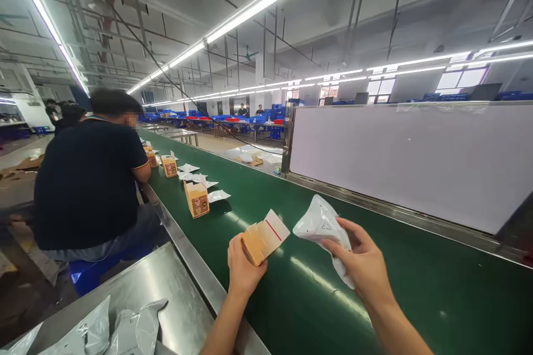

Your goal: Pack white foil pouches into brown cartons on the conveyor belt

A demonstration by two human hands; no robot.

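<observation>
My left hand (245,270) is wrapped round a small orange cardboard box (255,244), held above the green belt. Its white flap (276,226) with a red strip stands out to the upper right. To the right of the box, my right hand (366,260) pinches a white plastic pouch (322,221) between thumb and fingers. A small printed mark shows on the pouch. Box and pouch are apart, with a short gap between them. What lies inside either one cannot be seen.
On the green conveyor belt (233,169) stand more orange boxes (197,199) beside white pouches (219,196). Several pouches (135,327) lie on the steel table (179,283) at lower left. A seated person (89,188) is at left; a white panel (408,161) borders the far side.
</observation>
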